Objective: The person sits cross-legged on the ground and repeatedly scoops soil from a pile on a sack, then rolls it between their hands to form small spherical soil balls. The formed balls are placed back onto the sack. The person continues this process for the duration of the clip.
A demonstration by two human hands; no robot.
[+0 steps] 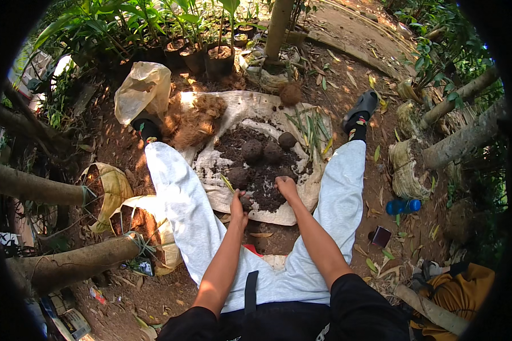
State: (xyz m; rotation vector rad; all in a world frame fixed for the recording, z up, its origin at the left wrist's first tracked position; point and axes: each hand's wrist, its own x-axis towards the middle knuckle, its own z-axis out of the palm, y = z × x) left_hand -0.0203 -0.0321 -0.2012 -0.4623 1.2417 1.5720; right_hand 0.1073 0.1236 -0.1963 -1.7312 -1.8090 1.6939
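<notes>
My left hand point(238, 209) holds a small plant with a dark clump of soil point(246, 203) at its base; its pointed green leaf point(228, 183) tilts up and to the left. Over loose dark soil point(268, 194), my right hand point(286, 187) is curled with its fingers bent; whether it holds soil is hidden. Beyond the hands, several round soil balls point(252, 150) rest on a pale woven sack point(239, 100) spread between my legs. Brown coconut fiber point(200, 121) is heaped at the sack's left, and cut green leaves point(311, 128) lie at its right.
A clear plastic bag point(143, 91) covers my left foot area. Potted plants point(219, 59) stand beyond the sack. A blue bottle point(403, 206) and a dark red wallet-like object point(381, 236) lie on the right. Trunks in sacks point(109, 187) flank the left. Someone in orange-brown trousers point(461, 294) is at lower right.
</notes>
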